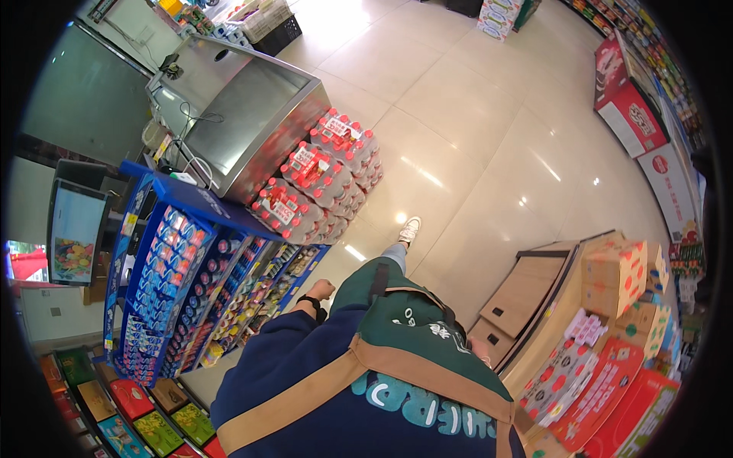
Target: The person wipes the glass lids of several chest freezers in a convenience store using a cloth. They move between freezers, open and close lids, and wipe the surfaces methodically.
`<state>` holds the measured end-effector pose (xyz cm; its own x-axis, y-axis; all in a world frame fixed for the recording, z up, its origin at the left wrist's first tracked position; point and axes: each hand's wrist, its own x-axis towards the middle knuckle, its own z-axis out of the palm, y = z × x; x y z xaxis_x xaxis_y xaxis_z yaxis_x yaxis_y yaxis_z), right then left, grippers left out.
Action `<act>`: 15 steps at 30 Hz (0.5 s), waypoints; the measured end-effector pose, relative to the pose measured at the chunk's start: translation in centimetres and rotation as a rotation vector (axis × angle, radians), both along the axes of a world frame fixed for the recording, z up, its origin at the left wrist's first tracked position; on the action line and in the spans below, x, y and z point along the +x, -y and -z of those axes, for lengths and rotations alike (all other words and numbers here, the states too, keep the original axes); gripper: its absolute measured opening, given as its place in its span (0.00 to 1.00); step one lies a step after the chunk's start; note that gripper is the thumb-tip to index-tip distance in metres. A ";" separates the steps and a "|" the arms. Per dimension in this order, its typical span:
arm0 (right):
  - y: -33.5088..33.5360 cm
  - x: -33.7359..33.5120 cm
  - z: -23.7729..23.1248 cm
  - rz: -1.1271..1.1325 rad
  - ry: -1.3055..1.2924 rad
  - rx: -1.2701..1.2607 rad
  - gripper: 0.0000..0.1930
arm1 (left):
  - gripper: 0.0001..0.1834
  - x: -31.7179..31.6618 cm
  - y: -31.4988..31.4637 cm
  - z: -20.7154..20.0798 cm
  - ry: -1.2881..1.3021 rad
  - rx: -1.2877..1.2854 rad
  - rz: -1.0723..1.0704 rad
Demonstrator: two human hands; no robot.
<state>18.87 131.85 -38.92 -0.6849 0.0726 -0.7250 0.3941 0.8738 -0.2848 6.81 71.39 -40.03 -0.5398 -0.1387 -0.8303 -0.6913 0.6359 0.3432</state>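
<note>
My left hand (321,289) hangs beside my body with its fingers curled in and nothing showing in them. A black watch (311,302) is on that wrist. The nearest things to it are the blue snack rack (221,214) and the shrink-wrapped packs of red-capped bottles (328,172). At my other side, my right hand (479,351) shows only in part past the green apron (389,320), its fingers too hidden to read. Close to it stands a light wooden cabinet (508,313). One white shoe (410,230) is stretched forward on the floor.
A steel-topped counter (248,114) stands behind the bottle packs, with a screen (79,229) at the far left. Cartons (611,282) and red boxes (611,389) are stacked at right. A red-and-white display case (630,107) lines the far right. Glossy tiles (466,137) stretch ahead.
</note>
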 end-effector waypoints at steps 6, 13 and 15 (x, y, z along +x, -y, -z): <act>-2.1 -19.5 -4.6 0.412 -0.140 -0.103 0.26 | 0.18 -16.0 -4.7 5.0 0.003 0.009 0.247; -5.0 -35.0 -7.4 0.392 -0.054 -0.178 0.26 | 0.15 -42.0 -8.6 2.7 -0.640 -0.068 0.093; -7.0 -37.5 -7.1 0.287 -0.103 -0.186 0.25 | 0.15 -47.9 -9.9 0.6 -0.658 -0.011 0.058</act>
<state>-18.59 138.88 -31.79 -0.7259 0.1455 -0.6723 0.5767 0.6614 -0.4795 -41.14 81.26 -40.64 -0.9410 -0.1013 -0.3228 -0.3041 0.6717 0.6755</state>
